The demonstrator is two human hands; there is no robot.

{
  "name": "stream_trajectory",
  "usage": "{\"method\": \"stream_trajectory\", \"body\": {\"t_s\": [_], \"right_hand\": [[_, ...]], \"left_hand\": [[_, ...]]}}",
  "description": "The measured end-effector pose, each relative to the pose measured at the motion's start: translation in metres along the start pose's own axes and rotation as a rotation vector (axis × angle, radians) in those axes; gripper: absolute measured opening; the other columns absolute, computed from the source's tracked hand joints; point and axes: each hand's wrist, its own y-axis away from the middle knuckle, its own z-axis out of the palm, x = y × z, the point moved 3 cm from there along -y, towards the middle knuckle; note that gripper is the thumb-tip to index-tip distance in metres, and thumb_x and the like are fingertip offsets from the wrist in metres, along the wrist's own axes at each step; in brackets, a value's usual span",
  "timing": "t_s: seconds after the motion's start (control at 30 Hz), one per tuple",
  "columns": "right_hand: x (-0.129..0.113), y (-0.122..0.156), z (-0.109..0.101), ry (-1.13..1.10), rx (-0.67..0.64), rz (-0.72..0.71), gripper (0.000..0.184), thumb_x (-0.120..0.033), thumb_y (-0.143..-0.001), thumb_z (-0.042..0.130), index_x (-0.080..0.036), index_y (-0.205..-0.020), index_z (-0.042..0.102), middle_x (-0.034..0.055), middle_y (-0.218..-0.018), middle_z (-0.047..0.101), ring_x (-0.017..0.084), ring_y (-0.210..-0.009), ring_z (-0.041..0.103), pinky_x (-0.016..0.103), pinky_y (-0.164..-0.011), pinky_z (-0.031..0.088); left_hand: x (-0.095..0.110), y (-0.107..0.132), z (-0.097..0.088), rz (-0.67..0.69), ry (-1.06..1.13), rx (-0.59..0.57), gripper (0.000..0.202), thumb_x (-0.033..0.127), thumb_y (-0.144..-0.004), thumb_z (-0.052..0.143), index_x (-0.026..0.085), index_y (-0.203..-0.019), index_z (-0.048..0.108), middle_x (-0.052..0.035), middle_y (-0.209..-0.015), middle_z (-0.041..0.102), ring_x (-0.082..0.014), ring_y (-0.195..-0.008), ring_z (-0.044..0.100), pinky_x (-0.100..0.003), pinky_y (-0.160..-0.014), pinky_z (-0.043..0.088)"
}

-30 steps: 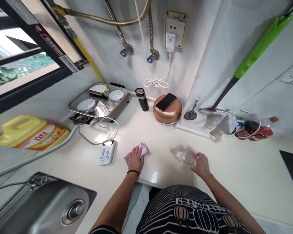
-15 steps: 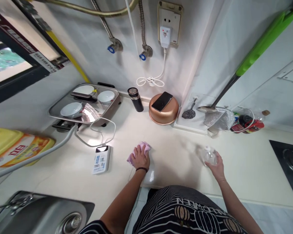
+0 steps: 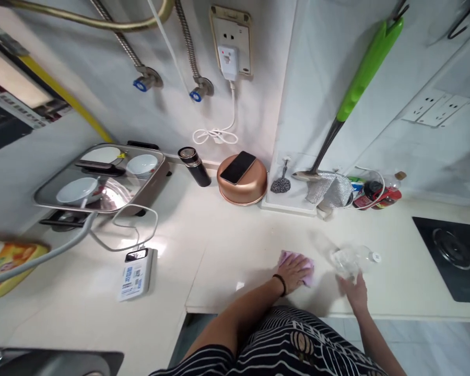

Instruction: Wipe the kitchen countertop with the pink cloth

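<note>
My left hand (image 3: pixel 293 274) presses a folded pink cloth (image 3: pixel 307 277) flat against the cream countertop (image 3: pixel 238 245), with the fingers stretched over it. A dark bead bracelet circles that wrist. To the right, my right hand (image 3: pixel 354 295) has its thumb and fingers around the near side of a clear plastic bottle (image 3: pixel 348 261). The bottle is tilted, its white cap (image 3: pixel 375 256) pointing right. Motion blur and the see-through plastic make the exact finger contact hard to see.
Behind stand a copper-coloured pan (image 3: pixel 243 190) with a phone (image 3: pixel 238 167) on it and a black flask (image 3: pixel 196 167). Leftward are a power bank (image 3: pixel 137 274), an electric griddle (image 3: pixel 149 183) with white bowls, and the sink (image 3: pixel 55 363). A black cooktop (image 3: pixel 454 261) lies right.
My left hand has slid the pink cloth rightward along the counter, closer to the bottle. The bottle in my right hand has tipped over to the right. The view has shifted right.
</note>
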Motion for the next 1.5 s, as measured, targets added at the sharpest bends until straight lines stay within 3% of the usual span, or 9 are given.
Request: {"method": "stream_trajectory", "body": {"t_s": [0.27, 0.37, 0.47, 0.57, 0.73, 0.83, 1.0, 1.27, 1.5], "right_hand": [[0.042, 0.044, 0.028, 0.519, -0.274, -0.207, 0.066, -0.040, -0.075, 0.061, -0.015, -0.136, 0.052, 0.0226, -0.140, 0.053, 0.042, -0.141, 0.046, 0.054, -0.113, 0.040], [0.043, 0.046, 0.029, 0.693, -0.390, -0.211, 0.077, -0.032, -0.074, 0.064, -0.011, -0.145, 0.044, 0.0238, -0.150, 0.044, 0.040, -0.147, 0.039, 0.047, -0.117, 0.035], [0.037, 0.046, 0.026, 0.835, -0.480, -0.212, 0.082, -0.026, -0.075, 0.061, -0.008, -0.151, 0.037, 0.0241, -0.156, 0.038, 0.037, -0.152, 0.033, 0.043, -0.121, 0.029], [0.031, 0.047, 0.025, 0.931, -0.519, -0.216, 0.086, -0.026, -0.074, 0.059, -0.006, -0.154, 0.034, 0.0252, -0.158, 0.038, 0.037, -0.154, 0.029, 0.045, -0.123, 0.026], [0.029, 0.043, 0.023, 0.938, -0.580, -0.238, 0.088, -0.025, -0.072, 0.057, -0.002, -0.154, 0.034, 0.0279, -0.159, 0.039, 0.039, -0.154, 0.028, 0.047, -0.124, 0.025], [0.032, 0.039, 0.019, 0.914, -0.636, -0.237, 0.087, -0.026, -0.074, 0.054, -0.002, -0.155, 0.034, 0.0261, -0.160, 0.040, 0.038, -0.155, 0.028, 0.048, -0.124, 0.026], [0.031, 0.038, 0.019, 0.951, -0.593, -0.258, 0.080, -0.025, -0.076, 0.052, -0.002, -0.153, 0.041, 0.0238, -0.158, 0.045, 0.036, -0.154, 0.032, 0.043, -0.124, 0.028], [0.034, 0.040, 0.024, 0.910, -0.547, -0.297, 0.074, -0.024, -0.071, 0.055, -0.010, -0.143, 0.054, 0.0201, -0.148, 0.057, 0.039, -0.148, 0.040, 0.048, -0.122, 0.035], [0.057, 0.038, 0.028, 0.961, -0.483, -0.368, 0.070, -0.032, -0.071, 0.053, -0.011, -0.137, 0.063, 0.0210, -0.145, 0.059, 0.038, -0.147, 0.043, 0.046, -0.119, 0.038]], "left_hand": [[-0.186, 0.054, -0.126, -1.047, -0.048, 0.261, 0.059, 0.040, -0.102, 0.032, 0.029, -0.160, 0.036, -0.0089, -0.173, 0.021, -0.0346, -0.159, 0.015, -0.067, -0.124, 0.011], [-0.220, 0.063, -0.148, -1.296, -0.040, 0.326, 0.063, 0.043, -0.103, 0.027, 0.026, -0.163, 0.027, -0.0096, -0.174, 0.013, -0.0339, -0.160, 0.009, -0.066, -0.125, 0.010], [-0.203, 0.031, -0.135, -1.360, -0.071, 0.328, 0.064, 0.041, -0.103, 0.026, 0.024, -0.164, 0.024, -0.0115, -0.174, 0.010, -0.0353, -0.160, 0.006, -0.066, -0.125, 0.010], [-0.148, -0.031, -0.096, -1.181, -0.084, 0.240, 0.065, 0.038, -0.101, 0.032, 0.024, -0.164, 0.024, -0.0111, -0.174, 0.010, -0.0354, -0.160, 0.007, -0.065, -0.126, 0.008], [-0.047, -0.133, -0.027, -0.525, 0.058, 0.004, 0.070, 0.049, -0.095, 0.047, 0.031, -0.161, 0.033, -0.0041, -0.175, 0.011, -0.0313, -0.161, 0.003, -0.059, -0.129, 0.004], [-0.022, -0.158, -0.012, -0.291, 0.056, -0.005, 0.066, 0.051, -0.095, 0.048, 0.035, -0.158, 0.037, -0.0022, -0.173, 0.019, -0.0281, -0.161, 0.008, -0.059, -0.129, 0.007], [-0.057, -0.127, -0.031, -0.285, 0.004, 0.092, 0.055, 0.044, -0.101, 0.039, 0.039, -0.156, 0.039, 0.0028, -0.172, 0.025, -0.0246, -0.159, 0.015, -0.056, -0.129, 0.011], [-0.170, 0.012, -0.098, -0.795, -0.066, 0.175, 0.061, 0.036, -0.101, 0.033, 0.032, -0.162, 0.030, 0.0014, -0.173, 0.018, -0.0273, -0.160, 0.012, -0.059, -0.128, 0.010], [-0.213, 0.020, -0.134, -0.943, -0.047, 0.228, 0.061, 0.039, -0.102, 0.029, 0.030, -0.163, 0.028, -0.0010, -0.172, 0.025, -0.0269, -0.159, 0.015, -0.057, -0.129, 0.007]]}}
